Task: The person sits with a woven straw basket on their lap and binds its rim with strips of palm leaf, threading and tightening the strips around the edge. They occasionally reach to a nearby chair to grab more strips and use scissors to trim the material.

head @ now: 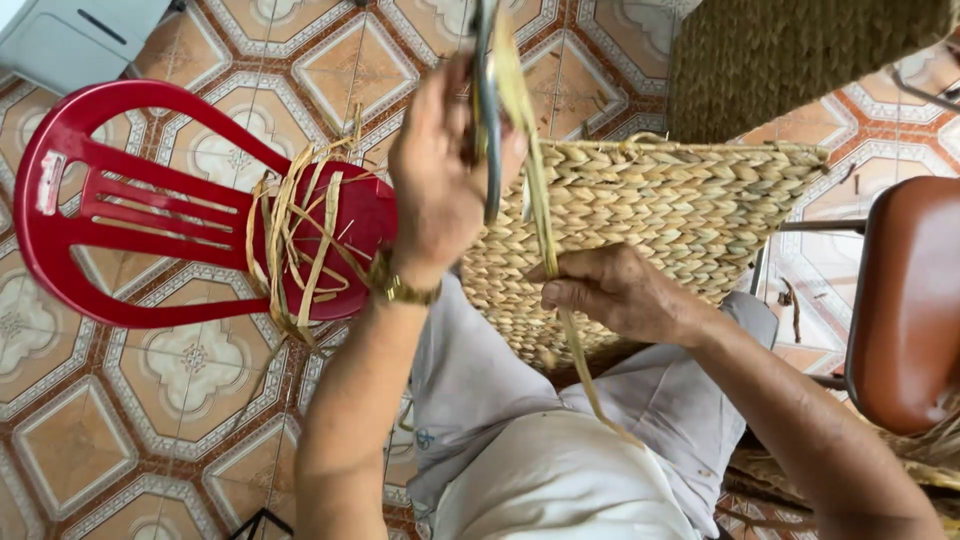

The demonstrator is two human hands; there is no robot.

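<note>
A red plastic chair point(130, 215) stands on the patterned tile floor point(120, 420), its seat strewn with loose dry straw strips point(300, 240). A brown padded seat point(905, 300) sits at the right edge, well apart from it. Across the person's lap rests a woven basket point(680, 215) of thick braided straw. The left hand point(440, 185) is closed around dark metal scissors point(487, 120), raised beside a long flat straw strand point(540, 200). The right hand point(615, 290) pinches that strand against the basket's side.

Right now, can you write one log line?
left hand: raised, gripping scissors | right hand: holding straw strand | woven basket: on lap
</note>
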